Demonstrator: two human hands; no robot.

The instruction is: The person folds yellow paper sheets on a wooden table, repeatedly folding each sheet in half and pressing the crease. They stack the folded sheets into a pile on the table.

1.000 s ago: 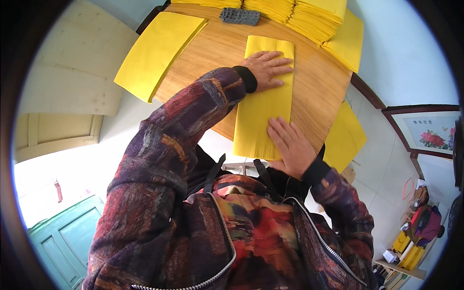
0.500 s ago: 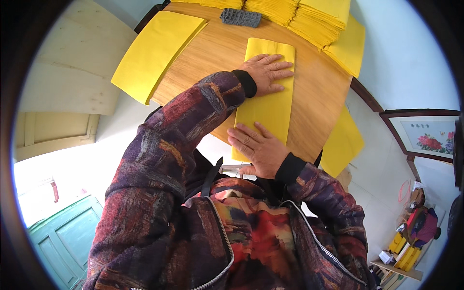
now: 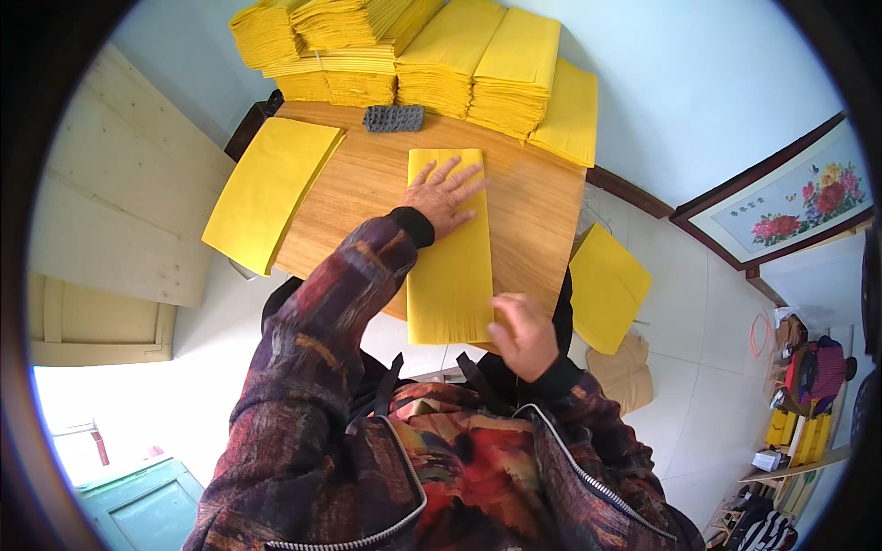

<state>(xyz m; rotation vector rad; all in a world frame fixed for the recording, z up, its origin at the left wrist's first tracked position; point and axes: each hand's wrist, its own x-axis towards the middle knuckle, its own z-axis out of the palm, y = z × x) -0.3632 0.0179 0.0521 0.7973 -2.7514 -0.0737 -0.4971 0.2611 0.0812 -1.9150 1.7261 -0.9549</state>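
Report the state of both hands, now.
Left hand: open, fingers spread, palm down on the yellow paper.
Right hand: blurred, fingers partly curled at the paper's lower right edge; whether it grips anything cannot be told.

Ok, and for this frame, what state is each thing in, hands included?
Left hand: fingers spread, laid on the middle paper.
Right hand: fingers curled, by that paper's near right edge; blurred, contact unclear.
Middle paper: lying flat, lengthwise, partly covered.
Left paper: lying flat at the table's left side.
Far paper: stacked in piles.
Grey block: resting on the table.
Jacket: unzipped.
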